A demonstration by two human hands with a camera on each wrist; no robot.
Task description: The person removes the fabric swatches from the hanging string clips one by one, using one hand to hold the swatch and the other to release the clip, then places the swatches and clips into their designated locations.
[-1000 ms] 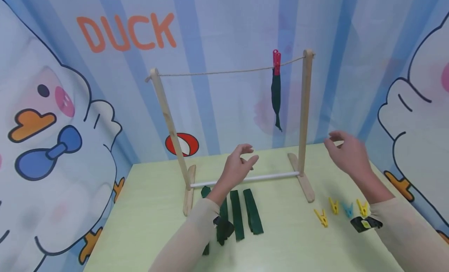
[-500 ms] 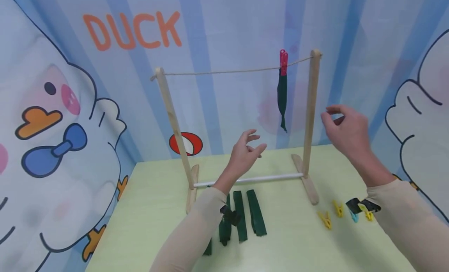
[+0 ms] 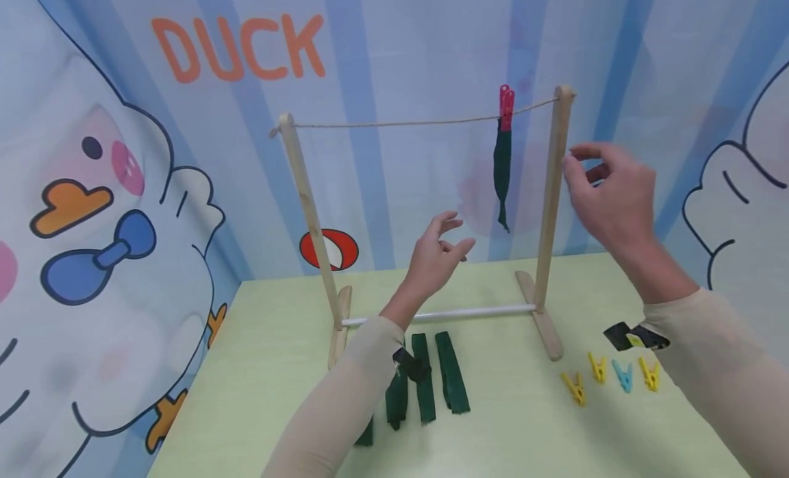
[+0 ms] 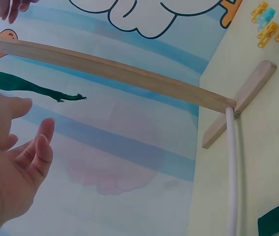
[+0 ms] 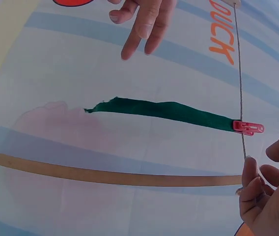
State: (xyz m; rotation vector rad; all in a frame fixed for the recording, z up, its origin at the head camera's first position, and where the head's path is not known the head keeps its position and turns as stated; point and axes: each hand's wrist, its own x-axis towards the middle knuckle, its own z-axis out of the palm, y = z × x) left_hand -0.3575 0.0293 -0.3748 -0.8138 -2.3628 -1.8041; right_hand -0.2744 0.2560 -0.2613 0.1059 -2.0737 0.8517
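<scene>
A: Green cloth strip [image 3: 502,166] hangs from the string [image 3: 401,124] of the wooden drying rack [image 3: 550,204], held there by a red clothespin [image 3: 506,108]. What changed in the head view?

B: Both hands have gone up in the last second. The right hand [image 3: 610,197] was low beside the right post of the rack; now it is high, just beside that post and close to the hanging strip. Its fingers are bent a little but it holds nothing. The left hand [image 3: 434,259] also rose from near the white bottom rod [image 3: 440,315]; its fingers are spread and empty.

A: So nothing was picked up?

B: No. The other green strips [image 3: 450,372] lie on the green table [image 3: 265,368] in front of the rack, and the yellow and blue clothespins [image 3: 610,379] lie on the right, all untouched. I judge that the hands go to the strip already pinned.

A: And the left wrist view?

B: The left hand [image 4: 12,162] is open with relaxed fingers, and the tip of the strip [image 4: 31,88] is just beyond them, not touched.

A: The right wrist view?

B: The right hand's fingers [image 5: 257,191] curl loosely near the string [image 5: 238,73] and the red clothespin [image 5: 248,127], without touching them, I think.
</scene>
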